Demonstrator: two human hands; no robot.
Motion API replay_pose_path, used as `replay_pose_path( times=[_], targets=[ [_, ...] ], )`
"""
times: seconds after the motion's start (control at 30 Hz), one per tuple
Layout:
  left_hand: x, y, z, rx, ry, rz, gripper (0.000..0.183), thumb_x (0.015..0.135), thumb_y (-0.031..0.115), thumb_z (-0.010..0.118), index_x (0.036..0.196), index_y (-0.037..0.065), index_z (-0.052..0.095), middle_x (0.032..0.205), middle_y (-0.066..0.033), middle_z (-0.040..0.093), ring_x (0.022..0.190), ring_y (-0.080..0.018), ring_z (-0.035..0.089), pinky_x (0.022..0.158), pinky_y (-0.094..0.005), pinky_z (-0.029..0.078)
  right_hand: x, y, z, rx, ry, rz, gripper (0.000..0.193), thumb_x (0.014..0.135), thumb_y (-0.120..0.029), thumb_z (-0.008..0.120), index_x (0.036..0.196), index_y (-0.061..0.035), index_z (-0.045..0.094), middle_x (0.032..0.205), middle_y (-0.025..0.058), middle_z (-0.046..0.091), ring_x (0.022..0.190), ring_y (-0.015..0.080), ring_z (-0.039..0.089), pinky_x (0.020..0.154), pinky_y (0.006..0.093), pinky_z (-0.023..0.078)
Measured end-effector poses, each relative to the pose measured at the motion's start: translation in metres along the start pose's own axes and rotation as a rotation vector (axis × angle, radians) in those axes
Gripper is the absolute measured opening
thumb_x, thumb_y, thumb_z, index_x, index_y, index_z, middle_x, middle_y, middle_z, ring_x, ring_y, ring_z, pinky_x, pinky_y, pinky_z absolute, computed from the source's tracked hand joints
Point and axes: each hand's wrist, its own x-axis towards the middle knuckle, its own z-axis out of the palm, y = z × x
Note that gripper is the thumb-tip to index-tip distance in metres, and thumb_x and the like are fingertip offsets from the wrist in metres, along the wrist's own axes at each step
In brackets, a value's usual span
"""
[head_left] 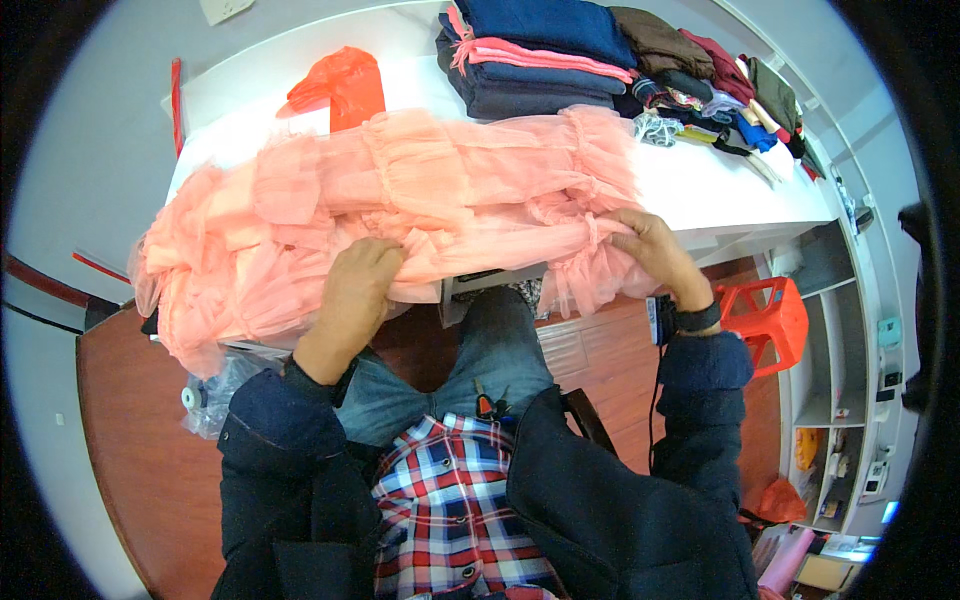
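A long peach tulle dress [420,165] with ruffled tiers lies spread across the white table, its near edge hanging over the front. My left hand [362,290] is closed on the fabric near the middle of the front edge. Farther right, my right hand [655,250] grips a gathered part of the dress, by what looks like a ruffled sleeve cuff [590,275]. Between the two hands the cloth runs roughly straight. The fingertips of my left hand are partly hidden in the tulle.
An orange-red plastic bag [345,88] lies behind the dress. Folded dark clothes [540,85] are stacked at the back, beside smaller garments [740,110]. A red stool [775,320] stands right, near shelves [830,370]. Clear plastic [222,395] hangs low at left.
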Motion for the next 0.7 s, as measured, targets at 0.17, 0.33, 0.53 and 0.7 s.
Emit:
replay_pose_path(
  times=[0.17,0.33,0.53,0.7],
  targets=[
    [0.016,-0.005,-0.037,-0.272,-0.103,-0.093,0.06,0.079,0.001,0.071,0.139,0.001,0.06,0.118,-0.0237,0.069,0.109,-0.0415,0.066,0.095,-0.0443,0.052,0.033,-0.005,-0.019,-0.167,-0.041,0.42,0.027,0.096,-0.022,0.075,0.105,0.0032,0.072,0.097,0.0148,0.069,0.082,0.0187,0.059,0.075,0.0353,0.05],
    [0.033,-0.018,-0.045,-0.361,-0.165,-0.135,0.048,0.083,0.007,0.074,0.13,0.001,0.067,0.112,-0.0249,0.072,0.102,-0.0399,0.071,0.088,-0.0413,0.055,-0.004,-0.027,0.019,-0.419,0.62,-0.068,0.035,0.098,-0.016,0.071,0.125,0.0041,0.064,0.116,0.0235,0.069,0.106,0.0401,0.067,0.091,0.043,0.054],
    [0.032,-0.018,-0.038,-0.353,-0.103,-0.16,0.047,0.08,0.005,0.071,0.128,0.001,0.069,0.11,-0.0244,0.073,0.102,-0.0399,0.071,0.089,-0.0427,0.055,-0.068,-0.068,0.132,-0.379,0.242,-0.403,0.066,0.084,-0.019,0.085,0.142,-0.0043,0.057,0.152,0.0232,0.048,0.144,0.0472,0.042,0.12,0.0608,0.033],
    [0.024,-0.018,-0.03,-0.266,-0.332,-0.246,0.059,0.076,0.021,0.078,0.131,0.002,0.067,0.118,-0.0235,0.072,0.105,-0.0425,0.07,0.092,-0.0466,0.056,-0.075,-0.083,0.194,-0.254,0.267,-0.362,0.069,0.087,-0.018,0.082,0.148,-0.0084,0.052,0.16,0.0236,0.04,0.15,0.0449,0.037,0.121,0.0609,0.03]
  ],
)
